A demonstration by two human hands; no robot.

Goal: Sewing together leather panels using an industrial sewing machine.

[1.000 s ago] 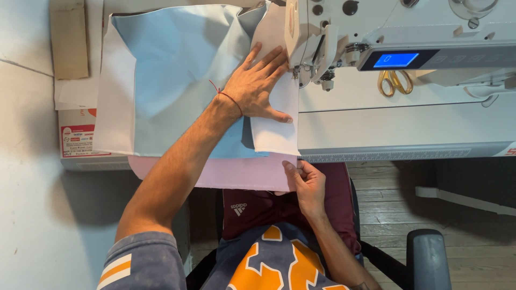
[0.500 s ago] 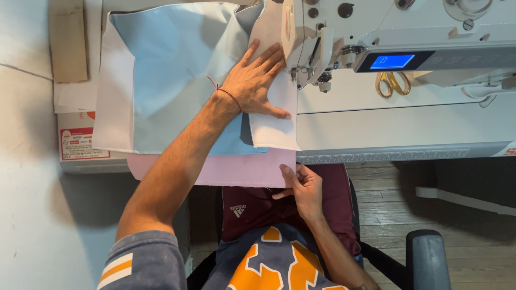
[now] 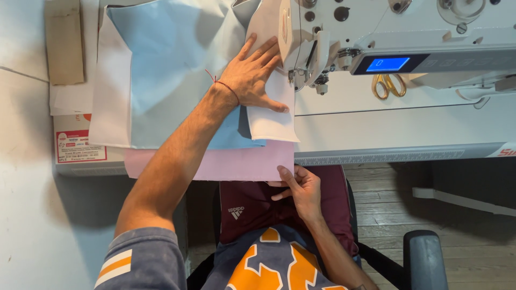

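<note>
While the white fabric piece is lying on the light blue fabric beside the sewing machine, I am pressing it flat with my open left hand. I am pinching the pink fabric's hanging edge with my right hand; yellow-handled scissors are lying behind the machine head.

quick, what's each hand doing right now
Left hand: open, pressed flat on the white fabric piece beside the sewing machine.
Right hand: pinching the lower edge of the pink fabric.
</note>
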